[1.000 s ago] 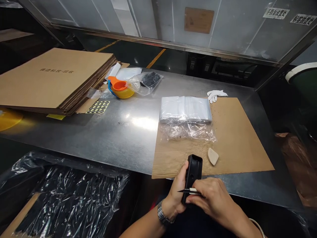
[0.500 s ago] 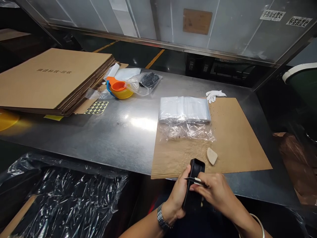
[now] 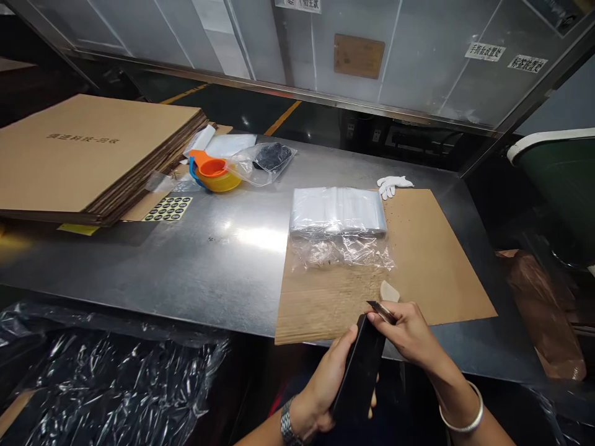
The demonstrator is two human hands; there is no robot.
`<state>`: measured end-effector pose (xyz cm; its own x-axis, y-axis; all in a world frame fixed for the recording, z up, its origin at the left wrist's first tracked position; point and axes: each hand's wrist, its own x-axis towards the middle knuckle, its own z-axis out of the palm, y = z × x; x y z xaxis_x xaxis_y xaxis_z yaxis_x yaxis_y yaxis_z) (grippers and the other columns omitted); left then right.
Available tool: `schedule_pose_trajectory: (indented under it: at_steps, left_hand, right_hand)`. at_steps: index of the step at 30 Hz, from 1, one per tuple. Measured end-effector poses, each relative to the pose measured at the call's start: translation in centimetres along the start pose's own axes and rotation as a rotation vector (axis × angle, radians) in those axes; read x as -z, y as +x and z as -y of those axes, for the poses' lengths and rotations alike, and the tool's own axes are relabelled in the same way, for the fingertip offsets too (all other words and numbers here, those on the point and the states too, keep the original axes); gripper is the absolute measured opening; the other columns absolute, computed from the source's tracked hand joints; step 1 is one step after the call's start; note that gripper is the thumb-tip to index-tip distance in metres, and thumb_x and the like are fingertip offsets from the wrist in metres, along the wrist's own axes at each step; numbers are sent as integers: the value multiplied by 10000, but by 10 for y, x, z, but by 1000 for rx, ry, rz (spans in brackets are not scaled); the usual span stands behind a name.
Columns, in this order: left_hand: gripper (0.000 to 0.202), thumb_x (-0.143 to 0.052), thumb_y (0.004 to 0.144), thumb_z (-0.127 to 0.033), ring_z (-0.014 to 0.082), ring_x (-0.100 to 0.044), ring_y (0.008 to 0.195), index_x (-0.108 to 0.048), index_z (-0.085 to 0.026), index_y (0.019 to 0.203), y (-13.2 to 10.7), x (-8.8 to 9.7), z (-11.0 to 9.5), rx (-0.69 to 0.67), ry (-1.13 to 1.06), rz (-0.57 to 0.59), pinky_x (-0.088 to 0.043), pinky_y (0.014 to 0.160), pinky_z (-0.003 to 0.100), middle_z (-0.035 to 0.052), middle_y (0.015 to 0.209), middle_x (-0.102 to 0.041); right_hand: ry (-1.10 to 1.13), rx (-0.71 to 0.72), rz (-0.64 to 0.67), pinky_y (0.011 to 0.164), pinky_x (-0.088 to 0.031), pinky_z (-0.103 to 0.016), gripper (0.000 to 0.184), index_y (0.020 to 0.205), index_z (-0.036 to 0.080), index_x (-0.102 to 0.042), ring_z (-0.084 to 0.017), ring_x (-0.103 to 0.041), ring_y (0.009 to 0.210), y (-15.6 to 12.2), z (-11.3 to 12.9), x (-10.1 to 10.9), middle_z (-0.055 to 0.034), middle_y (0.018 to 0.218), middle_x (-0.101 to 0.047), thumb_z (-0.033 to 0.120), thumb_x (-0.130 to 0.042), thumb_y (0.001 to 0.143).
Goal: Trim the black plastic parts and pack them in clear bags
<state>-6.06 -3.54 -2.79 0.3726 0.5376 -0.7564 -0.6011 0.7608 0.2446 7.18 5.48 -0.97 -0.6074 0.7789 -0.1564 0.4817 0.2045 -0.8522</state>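
My left hand point(image 3: 325, 379) is wrapped round a long black plastic case point(image 3: 359, 371), its fingertips showing at the far side. A plain dark face of the case is turned up towards me. My right hand point(image 3: 413, 333) pinches a slim craft knife point(image 3: 383, 313) with a dark pointed blade. The blade points left, just above the top end of the case; whether it touches cannot be told. Right behind my right hand lies a small beige wedge-shaped piece point(image 3: 388, 291), partly covered by the fingers, on a cardboard sheet point(image 3: 437, 260).
Clear plastic bags point(image 3: 337, 210) lie stacked on the cardboard, near a white glove point(image 3: 394, 184). Flat cartons point(image 3: 106, 148), a sticker sheet point(image 3: 168, 209), orange and yellow tape rings point(image 3: 216, 173) and a bagged black item point(image 3: 273, 157) are further left. Black plastic wrap point(image 3: 116, 378) fills the lower left.
The case has been turned over from its hollow side to a plain face. My right hand with the knife has moved up to its top end. The view has shifted slightly.
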Motion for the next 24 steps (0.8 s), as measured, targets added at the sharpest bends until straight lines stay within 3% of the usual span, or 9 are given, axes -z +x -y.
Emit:
schedule_pose_trajectory:
  at_steps: [5, 10, 14, 17, 21, 24]
  left_hand:
    - [611, -258, 851, -596, 139, -547, 339, -582, -96, 715, 3, 1, 2, 57, -13, -3, -435, 303, 223, 54, 528, -583]
    - [618, -290, 841, -604, 135, -546, 342, -598, -88, 693, 2, 1, 3, 71, 11, -9, -432, 310, 220, 57, 527, -586]
    - [639, -294, 841, -604, 125, -547, 353, -610, -76, 666, 2, 2, -1, 33, -18, -5, -434, 324, 219, 53, 551, -586]
    - [621, -336, 825, -612, 121, -537, 366, -613, -79, 665, 4, 4, -3, -98, -72, -66, -428, 345, 219, 45, 531, -580]
    - [526, -462, 775, -605, 142, -570, 459, -613, -106, 704, 10, 8, -3, -428, -140, -242, -475, 457, 252, 46, 554, -614]
    - [458, -542, 745, -568, 152, -601, 544, -619, -117, 761, 12, 7, -1, -562, -194, -295, -494, 535, 260, 43, 621, -642]
  right_hand:
    - [-10, 6, 63, 476, -279, -213, 243, 656, 170, -563, -84, -349, 513, -3, -2, 2, 51, 546, -413, 358, -547, 809]
    - [-36, 9, 34, 474, -225, -224, 361, 518, 182, -393, -73, -271, 491, -3, -7, 0, 66, 511, -304, 321, -534, 820]
    - [1, -61, -109, 489, -243, -229, 350, 581, 186, -437, -88, -306, 519, -1, -13, -4, 49, 553, -328, 387, -450, 867]
    - [16, -150, -208, 498, -268, -227, 292, 740, 176, -527, -97, -338, 522, -9, -14, -12, 52, 559, -352, 422, -442, 872]
    - [138, -266, -19, 484, -292, -209, 300, 941, 185, -539, -91, -386, 500, -33, -6, -36, 79, 544, -417, 385, -645, 743]
    - [262, -302, 34, 503, -322, -204, 259, 949, 196, -513, -87, -413, 517, -43, -3, -54, 77, 585, -461, 290, -634, 740]
